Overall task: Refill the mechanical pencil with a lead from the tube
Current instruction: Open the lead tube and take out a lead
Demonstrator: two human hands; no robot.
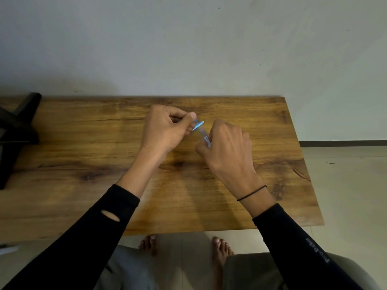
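Observation:
Above the middle of the wooden table, both hands meet around a small clear lead tube with a printed label. My right hand grips the tube's lower part, its top tilted up and to the left. My left hand pinches the tube's blue cap between thumb and fingers. I cannot tell whether the cap is still attached to the tube. No mechanical pencil is visible; the hands may hide it.
A black stand sits at the table's left end. The table's right edge drops to a tiled floor. A plain wall rises behind the table. My knees and bare feet show below the near edge.

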